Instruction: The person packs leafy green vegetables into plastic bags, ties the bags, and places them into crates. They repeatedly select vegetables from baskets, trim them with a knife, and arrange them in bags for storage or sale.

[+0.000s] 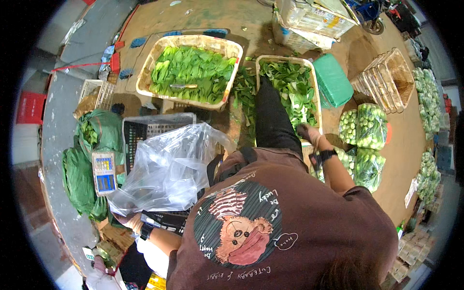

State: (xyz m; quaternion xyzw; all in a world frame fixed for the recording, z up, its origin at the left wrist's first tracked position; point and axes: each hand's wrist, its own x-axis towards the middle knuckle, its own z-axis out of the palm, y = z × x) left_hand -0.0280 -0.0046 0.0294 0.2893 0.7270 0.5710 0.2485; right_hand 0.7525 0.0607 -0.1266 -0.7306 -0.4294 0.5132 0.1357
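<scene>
At the lower left, my left hand [128, 219], gloved, grips the edge of a clear plastic bag [168, 165]. The bag spreads over a dark plastic crate [159, 119]. My right hand [309, 133], also gloved, is at the near right corner of a shallow pale crate [317, 105] of loose leafy greens [290, 83]; its fingers are partly hidden and their grip is unclear. Ahead, a wider pale crate [145, 81] holds green leafy vegetables [192, 69] in packed rows, with a small light-coloured object [183, 86] on top.
A digital scale [105, 174] stands at the left beside green bags [78, 181]. Bagged vegetables [371, 127], a green bundle [331, 80] and nested crates [388, 81] are at the right. Stacked containers [315, 21] stand ahead. Another person's hand [98, 264] is at the lower left.
</scene>
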